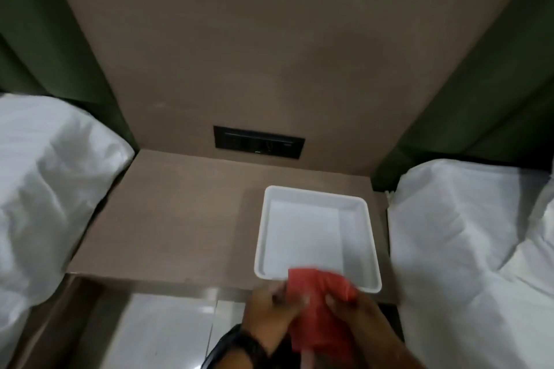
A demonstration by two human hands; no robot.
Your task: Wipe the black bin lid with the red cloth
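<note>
A red cloth (314, 302) is held between both hands at the bottom centre, just in front of the near edge of a white tray. My left hand (269, 311) pinches its left side and wears a dark wristband. My right hand (356, 317) grips its right side. A dark rounded shape (218, 350) shows below my left wrist at the frame's bottom edge; I cannot tell whether it is the black bin lid.
An empty white tray (260, 249) sits on a brown bedside shelf (180, 219) between two beds with white pillows (51, 183) (467, 234). A black socket panel (259, 142) is on the back wall. Pale floor tiles (162, 332) lie below the shelf.
</note>
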